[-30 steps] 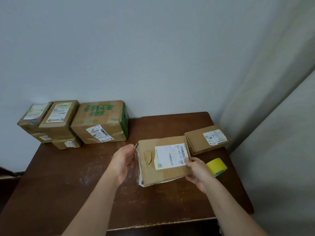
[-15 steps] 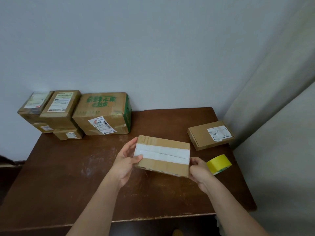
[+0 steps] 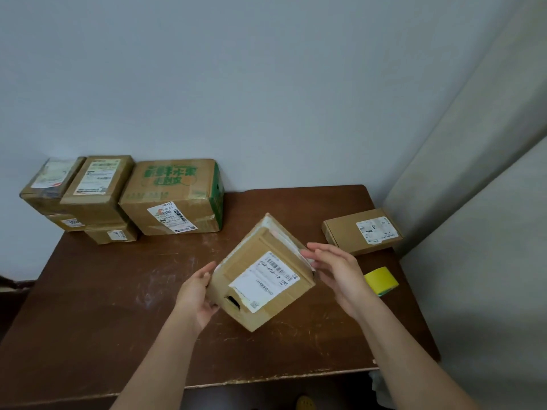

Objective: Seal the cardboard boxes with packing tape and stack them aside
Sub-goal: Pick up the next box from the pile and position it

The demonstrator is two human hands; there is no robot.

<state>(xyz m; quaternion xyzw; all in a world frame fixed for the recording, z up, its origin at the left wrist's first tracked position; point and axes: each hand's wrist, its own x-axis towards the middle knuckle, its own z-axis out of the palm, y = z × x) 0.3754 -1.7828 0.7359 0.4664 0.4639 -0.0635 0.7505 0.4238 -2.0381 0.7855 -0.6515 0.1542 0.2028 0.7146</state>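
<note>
- Above the middle of the brown table (image 3: 88, 306), a cardboard box (image 3: 260, 273) is held tilted, one corner pointing down, its white shipping label (image 3: 263, 281) facing the camera; a dark tear shows near the label's lower left corner.
- Left hand (image 3: 196, 294): fingers curled round the box's lower left edge, thumb lying along the side face.
- Right hand (image 3: 337, 270): fingers straight and slightly spread, their tips touching the box's upper right edge, where a white layer shows; the palm stands clear of the box.
- Roll of yellow tape (image 3: 381, 281): lies on the table just right of the right hand, near the table's right edge.
- Flat box (image 3: 362, 232): lies at the far right corner of the table, label up.
- Large box with green print (image 3: 174, 196): stands at the far left against the wall (image 3: 266, 84).
- Stack of small boxes (image 3: 80, 199): two piles of two, just left of the large box, touching it.
</note>
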